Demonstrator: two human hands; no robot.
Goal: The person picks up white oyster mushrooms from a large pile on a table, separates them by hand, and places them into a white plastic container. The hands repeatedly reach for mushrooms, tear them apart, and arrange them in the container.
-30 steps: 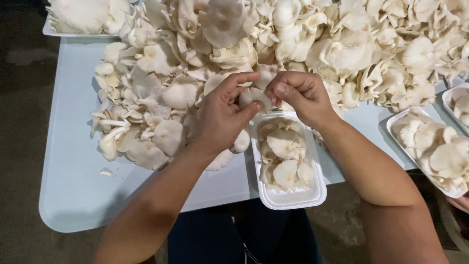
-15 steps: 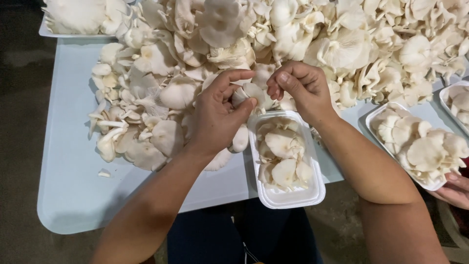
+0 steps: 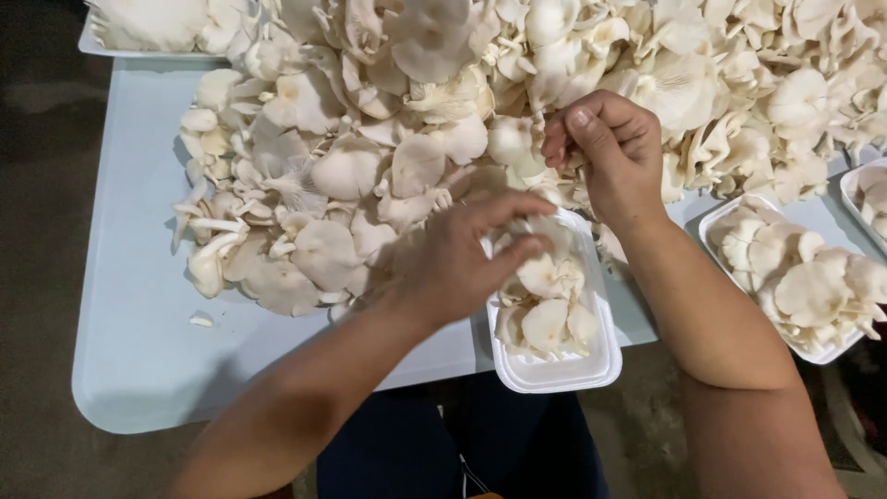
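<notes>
A pale blue table [image 3: 129,323] is carrying a big heap of white mushrooms [image 3: 388,120] that is covering most of its far side. A white foam tray [image 3: 564,370], partly filled with mushrooms, is sitting at the near edge and jutting over it. The left hand [image 3: 457,263] is reaching over this tray, fingers loose and touching a mushroom [image 3: 540,273] inside it. The right hand [image 3: 610,148] is pinching a mushroom [image 3: 513,143] at the heap's edge. Another filled tray [image 3: 813,351] is lying further right.
</notes>
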